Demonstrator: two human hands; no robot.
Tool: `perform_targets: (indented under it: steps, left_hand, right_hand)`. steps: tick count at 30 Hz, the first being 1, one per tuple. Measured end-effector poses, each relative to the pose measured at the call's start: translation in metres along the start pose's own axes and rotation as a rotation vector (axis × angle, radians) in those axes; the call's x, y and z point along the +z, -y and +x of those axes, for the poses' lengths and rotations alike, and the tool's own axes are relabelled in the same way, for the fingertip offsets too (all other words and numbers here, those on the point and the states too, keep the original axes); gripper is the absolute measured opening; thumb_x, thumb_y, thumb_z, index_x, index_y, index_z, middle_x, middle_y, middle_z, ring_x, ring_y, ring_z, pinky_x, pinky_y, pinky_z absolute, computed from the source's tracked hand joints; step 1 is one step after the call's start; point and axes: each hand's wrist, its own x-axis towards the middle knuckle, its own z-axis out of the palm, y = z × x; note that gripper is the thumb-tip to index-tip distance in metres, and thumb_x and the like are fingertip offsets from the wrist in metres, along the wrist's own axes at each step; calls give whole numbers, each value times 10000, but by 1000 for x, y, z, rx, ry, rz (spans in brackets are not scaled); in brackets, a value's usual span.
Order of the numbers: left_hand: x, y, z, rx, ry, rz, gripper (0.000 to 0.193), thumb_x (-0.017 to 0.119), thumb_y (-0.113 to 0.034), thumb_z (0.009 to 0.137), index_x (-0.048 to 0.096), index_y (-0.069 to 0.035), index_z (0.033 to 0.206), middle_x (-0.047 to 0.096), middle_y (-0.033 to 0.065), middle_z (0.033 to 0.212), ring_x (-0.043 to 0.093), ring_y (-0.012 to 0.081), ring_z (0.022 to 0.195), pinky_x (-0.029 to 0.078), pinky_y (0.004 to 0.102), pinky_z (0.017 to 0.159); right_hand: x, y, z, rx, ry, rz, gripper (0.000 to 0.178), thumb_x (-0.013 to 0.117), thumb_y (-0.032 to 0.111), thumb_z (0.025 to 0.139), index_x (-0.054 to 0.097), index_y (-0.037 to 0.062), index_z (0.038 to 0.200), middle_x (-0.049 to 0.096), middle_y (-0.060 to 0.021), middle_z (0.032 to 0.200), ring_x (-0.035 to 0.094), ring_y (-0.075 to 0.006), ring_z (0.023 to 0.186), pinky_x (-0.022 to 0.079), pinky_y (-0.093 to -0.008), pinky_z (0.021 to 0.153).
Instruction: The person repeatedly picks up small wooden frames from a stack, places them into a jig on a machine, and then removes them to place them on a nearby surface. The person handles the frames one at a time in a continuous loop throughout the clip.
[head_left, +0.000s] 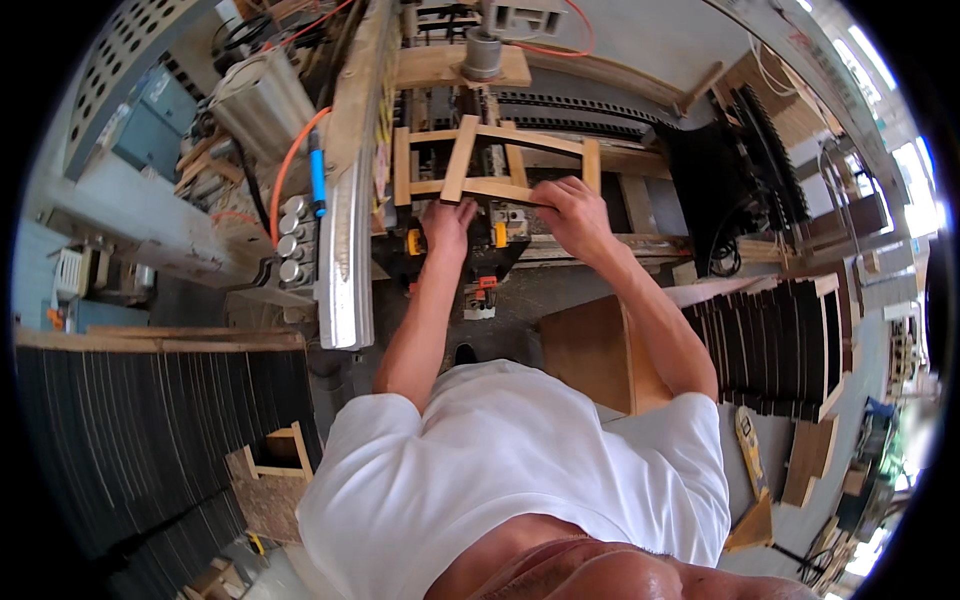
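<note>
A light wooden frame point(490, 186) of narrow rails and crosspieces lies over the machine in front of me. One of its crosspieces point(460, 160) stands out tilted, nearer the left. My left hand point(447, 226) is closed at the near edge, by the lower end of that crosspiece; its fingers are partly hidden under the wood. Farther right, my right hand point(574, 212) grips the near rail with bent fingers. Yellow-and-black machine parts point(500, 236) sit just below the frame, between my forearms.
A metal post point(345, 240) rises left of the machine, beside round metal buttons point(291, 240) and a blue pen-like tool point(318, 183). Stacked dark-edged frames stand at the left point(150, 430) and right point(765, 345). A black cable chain point(770, 160) runs at the back right. A brown board point(585, 350) is by my right arm.
</note>
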Motion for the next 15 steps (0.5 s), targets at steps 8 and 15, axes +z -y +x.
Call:
perform_targets:
  steps: [8, 15]
  left_hand:
    - [-17, -15, -35, -64, 270, -84, 140, 509, -31, 921, 524, -59, 1058, 588, 74, 1070, 584, 238, 1039, 476, 441, 965]
    - [-19, -2, -23, -24, 214, -148, 210, 511, -90, 962, 528, -55, 1168, 576, 99, 1189, 539, 260, 1150, 437, 457, 1017]
  right_hand:
    - [97, -23, 44, -160, 198, 126, 299, 720, 158, 736, 557, 77, 973, 652, -105, 909, 599, -331, 907, 448, -433, 826]
    - [107, -46, 60, -160, 219, 174, 284, 706, 121, 739, 567, 71, 981, 643, -148, 884, 609, -364, 874, 468, -453, 792]
